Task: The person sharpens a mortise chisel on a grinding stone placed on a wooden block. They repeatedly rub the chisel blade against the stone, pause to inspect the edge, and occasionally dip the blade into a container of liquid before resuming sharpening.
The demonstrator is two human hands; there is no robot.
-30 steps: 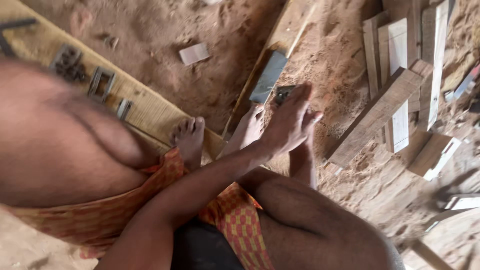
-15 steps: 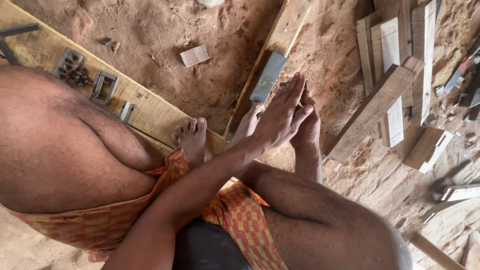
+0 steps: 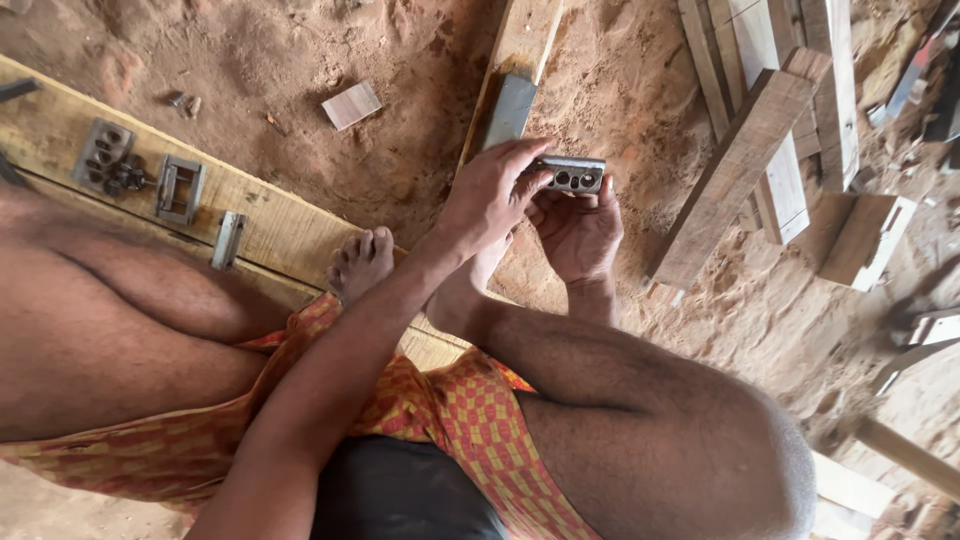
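Lying on the plank (image 3: 290,225) at left were three more metal fittings (image 3: 180,190), untouched. The left hand (image 3: 490,195) and right hand (image 3: 580,230) were both clamped on a small metal plate (image 3: 567,175) with holes, held above the sawdust, apparently not yet fitted anywhere.

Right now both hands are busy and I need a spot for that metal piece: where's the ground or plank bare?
Bare sawdust floor lies between the long plank, the small wood offcut and the upright board. The plank is also bare between the metal fittings and the foot. Crowded: the stacked timber at right.
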